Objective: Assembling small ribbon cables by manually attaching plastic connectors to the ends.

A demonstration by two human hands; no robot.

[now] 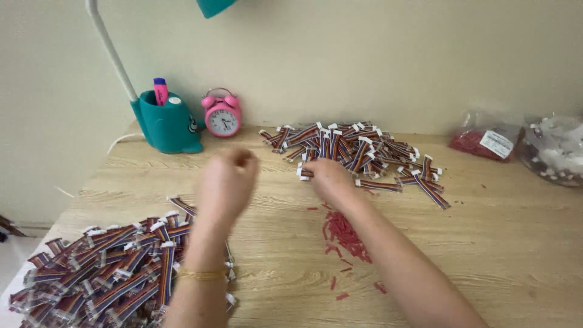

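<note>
My right hand (328,177) pinches a light, floppy ribbon cable (305,172) by its stiff white connector at the pile's (358,152) edge; my left hand (226,185) hovers clenched, blurred.

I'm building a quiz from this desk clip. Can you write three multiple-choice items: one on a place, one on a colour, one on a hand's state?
1. Where is the alarm clock?
A. right of the teal lamp base
B. on the cable pile
C. front table edge

2. What colour are the small loose pieces on the table?
A. blue
B. red
C. white

3. What is the right hand doing?
A. holding the clock
B. reaching the far pile of ribbon cables
C. resting flat

Answers: A, it stands beside the base; B, they look red; B, its fingers meet the pile's near edge.
</note>
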